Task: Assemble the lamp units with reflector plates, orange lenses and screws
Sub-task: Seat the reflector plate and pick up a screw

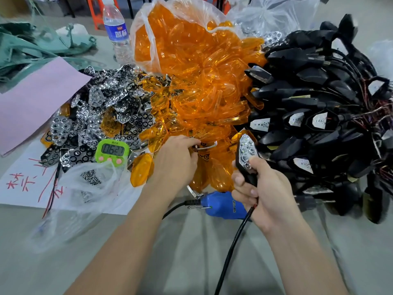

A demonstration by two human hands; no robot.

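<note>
Right hand (258,188) closed around black lamp unit (246,159), reflector plate seated, face up. Left hand (177,160) reaching into heap of orange lenses (202,92), fingers curled at a chrome-edged piece; grip not discernible. Blue screwdriver (225,206) on surface (191,252) between both wrists, partly covered. Green timer (112,152) and screw bag (91,179) left of left hand. Loose reflector plates (102,107) beyond. Black housings (319,113) piled right of right hand, cut off at edge.
</note>
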